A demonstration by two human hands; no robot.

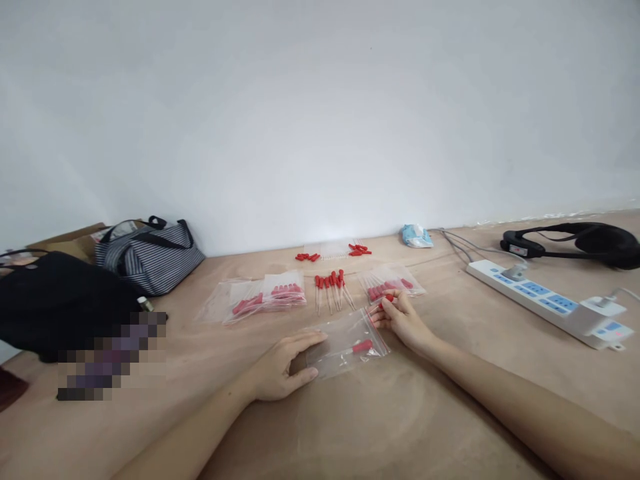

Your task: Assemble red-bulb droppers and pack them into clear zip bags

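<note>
A clear zip bag [335, 343] lies flat on the table in front of me, with one red-bulbed dropper [363, 346] inside it. My left hand [280, 367] rests at the bag's left end, thumb and fingers spread apart, the fingertips touching the plastic. At the bag's right, zip-sided end, my right hand [400, 321] pinches another dropper by its red bulb [387, 301]; its thin stem points left to the bag's mouth. Just beyond, several loose droppers [330, 281] lie side by side, bulbs facing away from me.
Filled bags of droppers lie at the left [270, 297] and right [393, 283]. Farther back are more red-bulbed droppers [360, 250] and a blue tissue pack [416, 236]. A power strip [540, 293] and black headset [570, 243] are at right; a striped bag [150, 253] and black bag [60, 300] at left.
</note>
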